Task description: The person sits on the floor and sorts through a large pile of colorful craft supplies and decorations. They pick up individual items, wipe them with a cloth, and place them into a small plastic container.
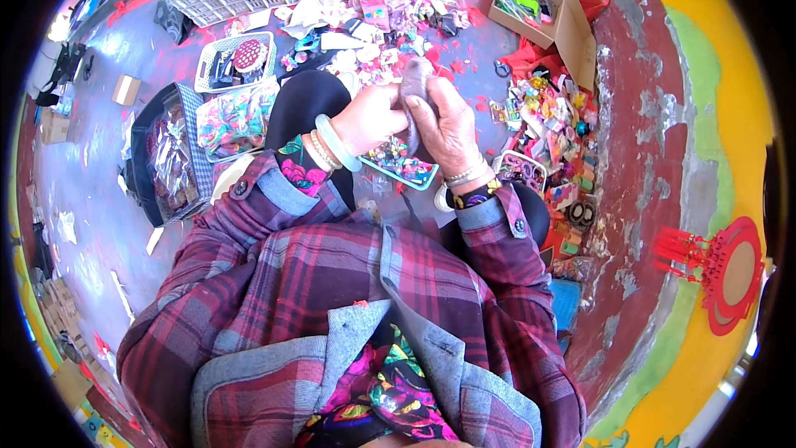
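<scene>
1. The right hand (448, 120), at upper centre in the head view, is clamped on a greyish-mauve piece (415, 81), its thumb lying across the front. The piece looks soft; what kind of thing it is cannot be told.
2. The left hand (377, 120) is just left of the piece, fingers curled in and meeting its left edge. Whether they pinch it or only press against it cannot be told, since the fingertips are partly hidden.
3. The piece lies between the two hands, its long axis running up and down the frame. Its upper end rises clear above the right thumb; its lower part hangs in the gap between the hands.
4. Neither hand must reach for it: both are at its sides, but the right has the plainer hold, with the left meeting it from the opposite edge.
5. Below the hands, near the middle of the frame, a teal-rimmed tray (433, 176) holds small, many-coloured bits. The piece's lower end points down toward it; whether the two touch is unclear.
</scene>
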`<state>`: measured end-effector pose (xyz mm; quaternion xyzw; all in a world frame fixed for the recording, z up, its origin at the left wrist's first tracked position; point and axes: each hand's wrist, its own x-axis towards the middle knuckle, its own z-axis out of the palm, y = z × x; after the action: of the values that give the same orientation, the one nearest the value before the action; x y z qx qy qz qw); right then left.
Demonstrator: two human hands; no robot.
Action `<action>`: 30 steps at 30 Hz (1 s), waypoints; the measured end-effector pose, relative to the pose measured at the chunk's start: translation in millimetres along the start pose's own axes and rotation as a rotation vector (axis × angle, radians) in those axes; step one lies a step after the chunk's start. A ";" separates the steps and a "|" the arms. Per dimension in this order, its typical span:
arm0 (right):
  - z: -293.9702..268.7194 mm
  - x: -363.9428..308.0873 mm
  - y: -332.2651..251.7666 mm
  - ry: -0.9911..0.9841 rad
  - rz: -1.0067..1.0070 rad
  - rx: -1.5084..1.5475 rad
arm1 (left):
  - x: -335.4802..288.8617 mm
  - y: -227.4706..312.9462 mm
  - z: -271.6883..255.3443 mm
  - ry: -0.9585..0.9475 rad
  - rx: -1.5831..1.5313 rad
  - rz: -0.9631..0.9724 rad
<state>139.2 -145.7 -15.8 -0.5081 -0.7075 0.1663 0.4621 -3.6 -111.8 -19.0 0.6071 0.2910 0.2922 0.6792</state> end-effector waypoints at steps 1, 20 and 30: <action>1.2 -1.0 -1.1 -0.025 0.038 -0.086 | -0.7 -3.1 0.2 0.001 -0.036 -0.033; -0.9 1.1 15.2 0.179 0.616 1.343 | 17.0 -0.6 6.4 0.382 -0.764 -0.041; 1.4 5.3 37.5 0.351 0.649 1.092 | 20.6 -7.7 9.9 0.052 -0.328 -0.105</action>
<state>158.9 -124.8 -40.5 -0.4079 -0.2467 0.5470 0.6882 17.8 -103.5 -26.5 0.4644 0.2883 0.3157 0.7756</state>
